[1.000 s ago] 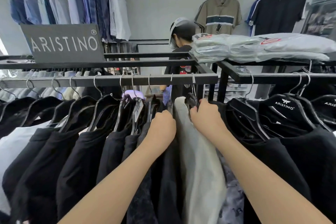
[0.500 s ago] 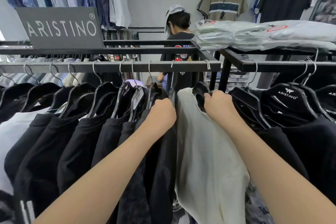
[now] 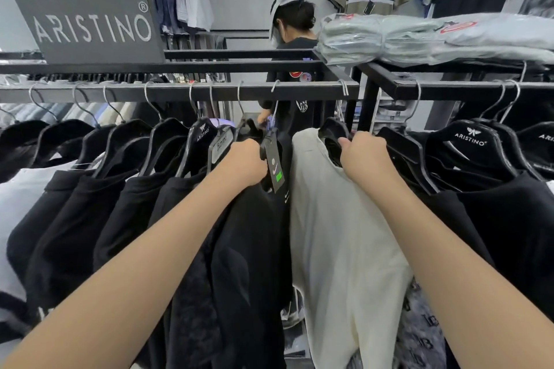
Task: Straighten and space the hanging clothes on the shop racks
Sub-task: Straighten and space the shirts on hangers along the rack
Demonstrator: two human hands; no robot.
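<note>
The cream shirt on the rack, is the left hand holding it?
No, the right hand grips the cream shirt at its collar; the left hand holds a black garment beside it.

Right hand (image 3: 364,156) and cream shirt (image 3: 338,234) further right, wider gap to black shirt (image 3: 254,234) in left hand (image 3: 244,163).

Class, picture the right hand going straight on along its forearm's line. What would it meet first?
The right hand grips the black hanger of the cream shirt, so it meets that first. Beyond, probably the black rail, though depth is unclear.
</note>
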